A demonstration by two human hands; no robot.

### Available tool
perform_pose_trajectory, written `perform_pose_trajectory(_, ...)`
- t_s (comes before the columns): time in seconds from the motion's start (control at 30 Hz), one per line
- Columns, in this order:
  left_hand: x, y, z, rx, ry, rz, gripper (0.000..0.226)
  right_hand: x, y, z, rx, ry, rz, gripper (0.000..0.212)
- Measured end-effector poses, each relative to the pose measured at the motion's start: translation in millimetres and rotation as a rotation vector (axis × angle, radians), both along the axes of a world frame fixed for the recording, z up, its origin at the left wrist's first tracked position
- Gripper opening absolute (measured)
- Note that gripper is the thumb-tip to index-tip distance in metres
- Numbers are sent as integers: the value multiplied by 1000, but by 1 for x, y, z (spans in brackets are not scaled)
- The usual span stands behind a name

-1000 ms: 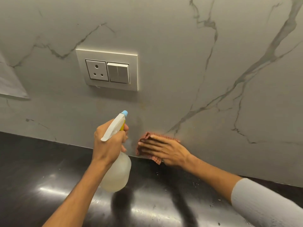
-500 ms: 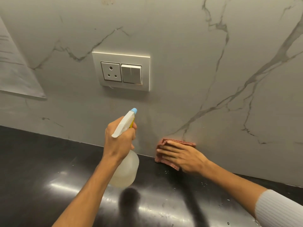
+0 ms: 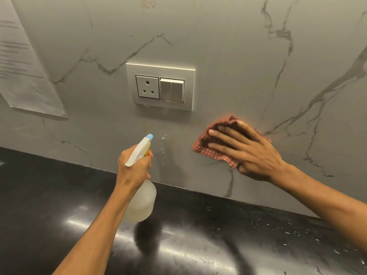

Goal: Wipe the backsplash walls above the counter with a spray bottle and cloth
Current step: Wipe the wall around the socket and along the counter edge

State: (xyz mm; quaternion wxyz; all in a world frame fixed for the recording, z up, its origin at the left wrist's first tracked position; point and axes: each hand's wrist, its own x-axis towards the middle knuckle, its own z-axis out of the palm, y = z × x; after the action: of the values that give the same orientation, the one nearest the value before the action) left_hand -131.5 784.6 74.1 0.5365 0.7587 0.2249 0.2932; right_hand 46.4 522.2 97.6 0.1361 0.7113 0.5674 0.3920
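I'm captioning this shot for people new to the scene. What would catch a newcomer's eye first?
Right of centre, the right hand presses a red checked cloth flat against the grey marble backsplash. Left of it, the left hand grips a spray bottle pointed at the wall, where droplets streak the surface just below the white socket and switch plate.
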Motion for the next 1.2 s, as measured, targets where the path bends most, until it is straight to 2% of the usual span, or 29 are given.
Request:
perform_pose_trajectory(0.1,3,-1,3,26,34,-33,30,-2,15,16,16,-25,17,54)
perform_pose_trajectory(0.27,-2,-6,5,19,95,-160,26,-3,37,17,24,-49,5,57)
perform_pose_trajectory(0.4,-10,3,3,-20,37,-61,23,-2,65,2,3,-69,20,59)
perform_pose_trajectory(0.57,-26,18,7,-101,-86,55,22,-4,114,-7,-196,-165,172,58)
perform_pose_trajectory(0.67,-29,22,9,-105,-127,91,20,-17,166,-2,49,-126,180,57)
perform_pose_trajectory(0.73,-28,23,10,-107,-134,103,20,-28,193,-12,120,-105,138,65)
perform_pose_trajectory(0.8,-26,22,8,-98,-131,93,20,-38,200,-48,35,-100,93,66)
perform_pose_trajectory(0.93,-20,21,-1,-114,-105,56,19,-46,144,-132,-467,-88,-76,63)
perform_pose_trajectory(1.0,-19,21,-6,-110,-96,27,19,-37,110,-141,-555,-81,-92,63)
perform_pose_trajectory(1.07,-18,20,-8,-108,-90,15,20,-27,93,-126,-464,-138,-28,63)
perform_pose_trajectory(1.13,-18,18,-9,-105,-93,5,20,-20,99,-102,-149,-155,47,53)
perform_pose_trajectory(1.2,-17,15,-9,-95,-89,-4,21,-19,126,-73,131,-82,118,48)
